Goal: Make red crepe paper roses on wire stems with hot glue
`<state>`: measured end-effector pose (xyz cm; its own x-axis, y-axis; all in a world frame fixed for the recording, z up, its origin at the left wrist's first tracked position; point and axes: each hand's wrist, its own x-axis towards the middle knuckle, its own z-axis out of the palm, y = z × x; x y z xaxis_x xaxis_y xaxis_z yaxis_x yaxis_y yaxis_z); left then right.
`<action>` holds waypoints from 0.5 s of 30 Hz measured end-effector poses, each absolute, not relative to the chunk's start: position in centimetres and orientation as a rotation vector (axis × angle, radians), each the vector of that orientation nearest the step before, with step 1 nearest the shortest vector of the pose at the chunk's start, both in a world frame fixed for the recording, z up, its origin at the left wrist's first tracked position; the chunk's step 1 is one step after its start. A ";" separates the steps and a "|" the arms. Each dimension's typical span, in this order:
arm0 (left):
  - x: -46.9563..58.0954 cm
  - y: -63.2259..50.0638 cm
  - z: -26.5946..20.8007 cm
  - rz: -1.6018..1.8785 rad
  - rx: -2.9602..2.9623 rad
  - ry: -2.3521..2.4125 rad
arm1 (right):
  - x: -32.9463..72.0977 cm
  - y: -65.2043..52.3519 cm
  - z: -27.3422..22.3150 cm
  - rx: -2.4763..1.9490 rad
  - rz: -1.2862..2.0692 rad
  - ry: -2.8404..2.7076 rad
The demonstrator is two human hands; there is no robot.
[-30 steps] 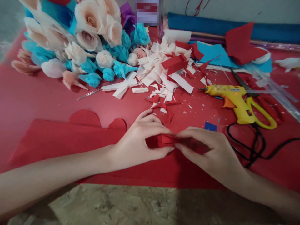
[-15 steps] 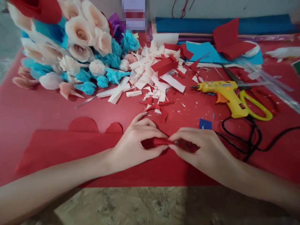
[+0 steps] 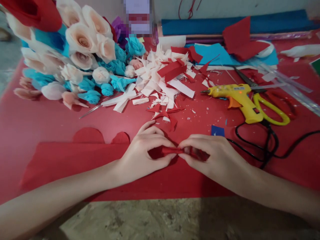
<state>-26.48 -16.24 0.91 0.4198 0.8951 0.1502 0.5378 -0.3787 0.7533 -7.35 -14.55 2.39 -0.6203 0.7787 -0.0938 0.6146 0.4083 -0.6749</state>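
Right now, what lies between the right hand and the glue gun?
The head view shows a small blue scrap there, and part of the black cord.

No word, brand or number can be read across the red tabletop (image 3: 62, 122) before you. A pale label (image 3: 238, 88) sits on the barrel of the yellow hot-glue gun (image 3: 246, 102), its print too small to make out. At the back, a pale panel (image 3: 137, 9) with a dark red band (image 3: 137, 17) reaches you only as coarse pixels. A blue scrap (image 3: 219, 130) bears a small white mark (image 3: 215, 133), illegible from your view.
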 end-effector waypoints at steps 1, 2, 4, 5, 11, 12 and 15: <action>-26.5 -16.2 0.9 0.746 2.053 1.206 | -7.3 -14.5 2.5 -1.227 1.000 -2.448; -26.5 -16.2 0.9 0.749 2.047 1.205 | -7.1 -14.3 2.7 -1.221 0.979 -2.468; -26.5 -16.2 1.0 0.751 2.030 1.199 | -6.5 -14.1 3.5 -1.221 0.897 -2.471; -26.5 -16.2 1.0 0.748 2.021 1.197 | -6.0 -13.9 4.1 -1.230 0.844 -2.454; -26.6 -16.1 1.1 0.782 1.981 1.183 | -0.9 -12.0 6.6 -1.581 0.121 -2.225; -26.6 -16.1 1.1 0.790 1.979 1.181 | 0.1 -11.4 6.4 -1.715 -0.022 -2.172; -26.7 -16.1 0.9 0.815 1.984 1.171 | 2.7 -9.4 4.6 -2.049 -0.151 -2.147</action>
